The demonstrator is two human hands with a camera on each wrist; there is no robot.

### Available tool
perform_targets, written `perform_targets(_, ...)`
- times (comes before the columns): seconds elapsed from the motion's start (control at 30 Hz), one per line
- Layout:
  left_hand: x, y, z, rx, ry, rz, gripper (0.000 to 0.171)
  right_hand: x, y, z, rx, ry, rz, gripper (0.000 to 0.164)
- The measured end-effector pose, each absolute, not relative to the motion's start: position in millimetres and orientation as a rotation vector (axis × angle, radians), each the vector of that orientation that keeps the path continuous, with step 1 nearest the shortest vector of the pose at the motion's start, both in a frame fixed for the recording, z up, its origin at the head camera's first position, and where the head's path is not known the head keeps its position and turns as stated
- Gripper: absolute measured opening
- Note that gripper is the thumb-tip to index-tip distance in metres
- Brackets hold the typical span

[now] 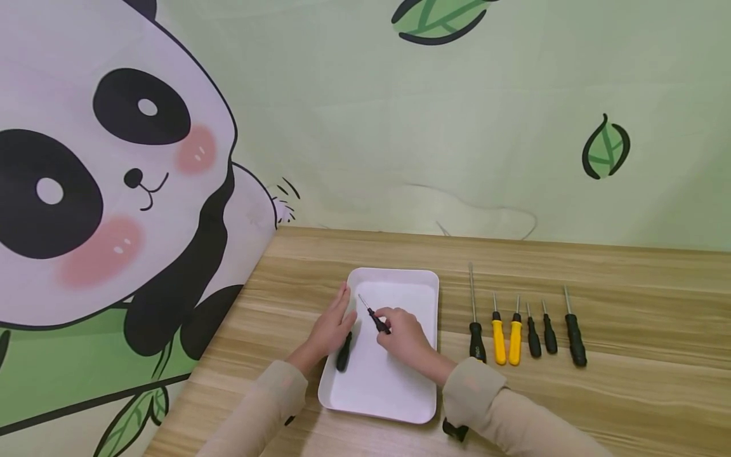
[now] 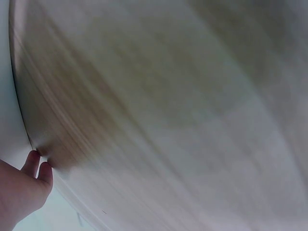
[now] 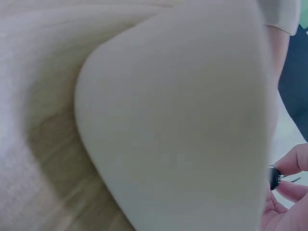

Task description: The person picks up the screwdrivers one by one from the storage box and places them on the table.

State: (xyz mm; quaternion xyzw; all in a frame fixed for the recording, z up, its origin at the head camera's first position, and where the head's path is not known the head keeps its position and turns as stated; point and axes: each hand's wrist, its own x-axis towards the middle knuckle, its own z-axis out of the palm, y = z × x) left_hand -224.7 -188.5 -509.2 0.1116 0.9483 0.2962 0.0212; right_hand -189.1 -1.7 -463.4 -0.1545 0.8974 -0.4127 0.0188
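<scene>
Screwdriver (image 1: 379, 322), black-handled, is pinched in the fingers of the right hand (image 1: 407, 335), over the tray (image 1: 394, 397) at the head view's lower centre; the left hand (image 1: 330, 328), fingers outstretched, meets the tray's left edge. Only that view shows the row of screwdrivers (image 1: 533, 337), lower right, the right sleeve (image 1: 474, 393) hiding one handle's end.

Head view: you have bright, even, diffuse light, with the screwdrivers (image 1: 516, 343) fairly crisp. Left wrist view: your table (image 2: 168, 120) appears dim, hazy and soft, paler toward the lower right. Right wrist view: your tray (image 3: 178, 120) is blurred, a soft shadow bordering its left edge.
</scene>
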Motion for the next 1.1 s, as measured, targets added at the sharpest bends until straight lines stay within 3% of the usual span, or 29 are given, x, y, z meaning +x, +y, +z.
perform_targets(1.1,-224,-189,-509,0.378,2.934,0.940,0.058,-190,27,-449,-0.237,2.473,-1.694,0.035)
